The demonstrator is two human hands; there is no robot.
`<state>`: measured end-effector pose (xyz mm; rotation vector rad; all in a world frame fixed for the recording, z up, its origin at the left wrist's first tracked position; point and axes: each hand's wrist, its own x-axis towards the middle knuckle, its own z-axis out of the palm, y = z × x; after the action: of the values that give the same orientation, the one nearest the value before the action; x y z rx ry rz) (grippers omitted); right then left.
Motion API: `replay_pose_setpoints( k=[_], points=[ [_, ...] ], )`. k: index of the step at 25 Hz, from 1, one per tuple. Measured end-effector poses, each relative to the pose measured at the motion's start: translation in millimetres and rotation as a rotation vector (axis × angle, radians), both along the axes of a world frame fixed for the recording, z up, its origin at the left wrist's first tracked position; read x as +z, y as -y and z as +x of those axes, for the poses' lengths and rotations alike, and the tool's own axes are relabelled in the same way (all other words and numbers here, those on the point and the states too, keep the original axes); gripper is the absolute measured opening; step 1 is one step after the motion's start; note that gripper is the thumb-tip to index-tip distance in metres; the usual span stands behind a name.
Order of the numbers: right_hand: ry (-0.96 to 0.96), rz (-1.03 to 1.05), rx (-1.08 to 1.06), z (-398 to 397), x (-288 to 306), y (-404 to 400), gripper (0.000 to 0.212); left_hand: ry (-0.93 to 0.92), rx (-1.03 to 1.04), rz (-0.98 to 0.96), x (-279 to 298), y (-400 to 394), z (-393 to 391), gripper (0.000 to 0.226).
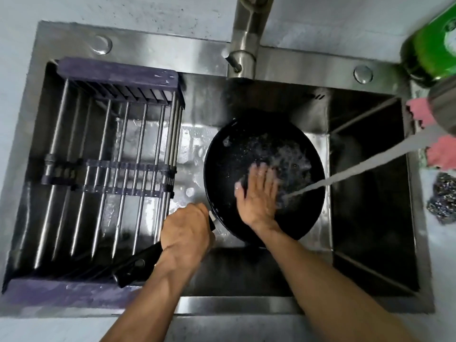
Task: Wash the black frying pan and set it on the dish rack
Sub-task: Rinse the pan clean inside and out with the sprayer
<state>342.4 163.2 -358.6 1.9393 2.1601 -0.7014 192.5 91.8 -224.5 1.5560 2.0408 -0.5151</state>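
The black frying pan (237,154) lies in the middle of the steel sink (197,55), its inside wet and foamy. My left hand (185,233) grips the pan's black handle (138,265), which points toward the near left. My right hand (256,193) rests flat inside the pan with fingers spread, rubbing the wet surface. A stream of water (357,169) falls from the right into the pan beside my right hand. The dish rack (111,169), metal bars with purple ends, spans the left half of the sink and holds nothing.
The tap (246,35) rises behind the sink. At the right edge stand a green bottle (434,43), a pink cloth (439,151) and a steel-wool scrubber (444,198). A deeper dark compartment (370,193) lies right of the pan.
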Motion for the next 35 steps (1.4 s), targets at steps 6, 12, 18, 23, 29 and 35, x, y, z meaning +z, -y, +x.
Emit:
replay_pose_setpoints(
  k=[6, 12, 18, 23, 29, 35],
  points=[
    [-0.055, -0.013, -0.281, 13, -11, -17, 0.071, -0.015, 0.056, -0.018, -3, 2, 3, 0.027],
    [-0.112, 0.075, -0.149, -1, -11, -53, 0.068, -0.006, 0.074, -0.018, -3, 3, 2, 0.025],
    [-0.3, 0.133, 0.113, -36, -10, -52, 0.068, -0.028, 0.033, -0.019, -5, 3, 3, 0.024],
    [-0.377, 0.176, -0.084, -53, 0, -46, 0.071, -0.027, 0.05, -0.012, -3, 1, 1, 0.031],
    [-0.581, 0.216, -0.507, -76, 14, -80, 0.065, -0.018, 0.029, -0.013, -7, 3, 2, 0.028],
    [-0.309, 0.216, -0.369, -43, -1, -84, 0.066, -0.021, 0.009, -0.019, -3, 4, 1, 0.032]
  ],
)
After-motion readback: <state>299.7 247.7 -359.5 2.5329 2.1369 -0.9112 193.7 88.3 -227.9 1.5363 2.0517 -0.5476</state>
